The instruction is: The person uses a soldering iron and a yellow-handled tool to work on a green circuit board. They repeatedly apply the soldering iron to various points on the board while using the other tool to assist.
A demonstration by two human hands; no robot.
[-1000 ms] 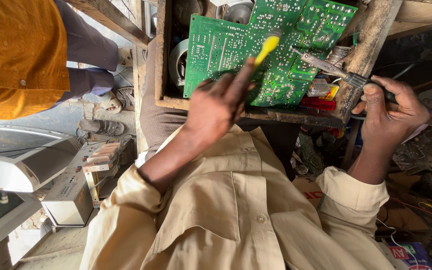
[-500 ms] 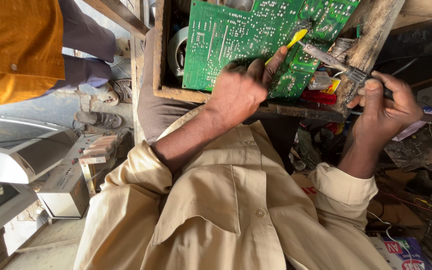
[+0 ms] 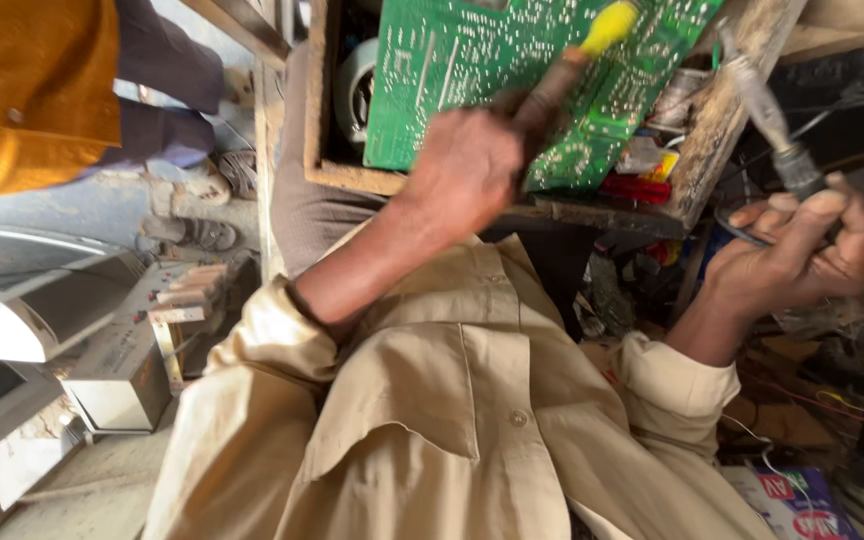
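My tan button-up shirt (image 3: 452, 420) fills the lower frame, sleeves pushed up. Wooden open-top box (image 3: 352, 180) sits on my lap, with a round grey metal part (image 3: 354, 90) in its left corner. Large green printed circuit board (image 3: 462, 70), solder side up, leans in the box and covers most of the opening. Left side: grey plastic appliance casing (image 3: 42, 310) and a beige metal chassis (image 3: 122, 370) on the floor; another person in an orange top (image 3: 22, 90) stands there, top left. My left hand (image 3: 467, 165) is clenched round a dark-handled tool with a yellow tip (image 3: 577, 60); the shaft lies across the board and the yellow end is over its upper right area. Contact with the board: cannot tell, blurred. My right hand (image 3: 802, 260) is off to the right of the box, well clear of the board, fingers closed on a soldering iron with a metal barrel (image 3: 767, 115), barrel pointing up along the box's right wall. Small red and yellow components (image 3: 642, 180) lie in the box just under the board's lower right edge. Loose wires clutter the right side.
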